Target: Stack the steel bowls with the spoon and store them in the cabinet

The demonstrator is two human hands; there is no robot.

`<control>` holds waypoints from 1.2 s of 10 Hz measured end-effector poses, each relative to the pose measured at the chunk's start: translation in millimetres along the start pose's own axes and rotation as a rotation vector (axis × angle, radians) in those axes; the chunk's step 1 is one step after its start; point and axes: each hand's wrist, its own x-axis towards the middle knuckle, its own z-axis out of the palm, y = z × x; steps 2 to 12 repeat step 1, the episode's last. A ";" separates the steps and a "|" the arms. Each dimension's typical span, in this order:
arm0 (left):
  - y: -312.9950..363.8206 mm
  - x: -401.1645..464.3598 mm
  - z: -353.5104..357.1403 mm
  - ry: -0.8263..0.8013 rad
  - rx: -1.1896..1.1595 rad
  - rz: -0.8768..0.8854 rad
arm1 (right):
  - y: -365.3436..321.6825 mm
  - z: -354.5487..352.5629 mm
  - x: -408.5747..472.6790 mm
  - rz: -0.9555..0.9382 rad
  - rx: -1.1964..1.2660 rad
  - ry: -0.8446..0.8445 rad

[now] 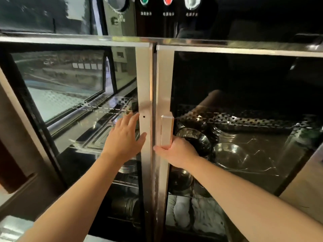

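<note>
A glass-fronted steel cabinet fills the view, both doors shut side by side. My left hand [125,137] lies flat with fingers spread against the left door [145,84] near its inner edge. My right hand [176,151] grips the lower end of the metal handle [167,130] on the right door [165,81]. Behind the right glass, steel bowls [194,138] sit on a shelf, with another steel bowl [229,154] to their right. No spoon is visible.
A control panel with a dial [117,3], a green light [144,0] and a red light [167,0] sits above the doors. Lower wire racks hold more bowls [180,180], steel cups [125,206] and white dishes [181,212]. The left glass reflects a window.
</note>
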 end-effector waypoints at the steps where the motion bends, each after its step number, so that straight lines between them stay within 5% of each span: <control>1: 8.4 -5.7 -30.4 0.005 -0.016 0.034 | -15.3 -26.8 -10.8 0.103 -0.040 -0.166; 12: 8.4 -5.7 -30.4 0.005 -0.016 0.034 | -15.3 -26.8 -10.8 0.103 -0.040 -0.166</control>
